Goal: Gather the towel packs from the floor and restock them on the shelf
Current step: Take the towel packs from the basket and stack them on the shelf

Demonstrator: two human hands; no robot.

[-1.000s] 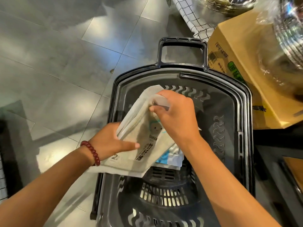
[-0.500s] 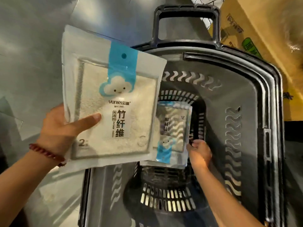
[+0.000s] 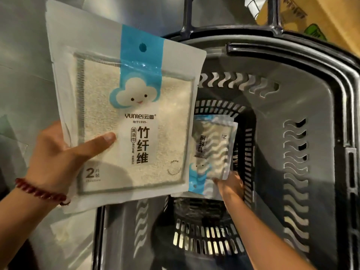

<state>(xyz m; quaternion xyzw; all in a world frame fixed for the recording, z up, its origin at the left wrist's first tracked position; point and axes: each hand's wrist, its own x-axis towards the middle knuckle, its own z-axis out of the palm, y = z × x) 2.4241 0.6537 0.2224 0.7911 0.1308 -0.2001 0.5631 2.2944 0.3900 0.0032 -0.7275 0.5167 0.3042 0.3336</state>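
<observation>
My left hand (image 3: 58, 162) holds a large towel pack (image 3: 124, 110) upright in front of me, thumb across its front. It is a white pouch with a blue strip, a cloud face and a beige cloth inside. Behind it lies a grey shopping basket (image 3: 303, 98). My right hand (image 3: 231, 185) reaches down into the basket and grips the lower edge of a second towel pack (image 3: 212, 152), which stands upside down against the basket's slotted floor. Further packs seem to lie behind that one.
A tall handle (image 3: 226, 30) rises from the basket's far rim. A cardboard box (image 3: 303, 22) sits at the top right, next to a checked cloth (image 3: 255, 4). Grey floor tiles (image 3: 21, 78) fill the left side.
My left hand lifted one pack out of the basket and raised it close to my face. My right hand let go of it, dropped into the basket and took hold of another pack.
</observation>
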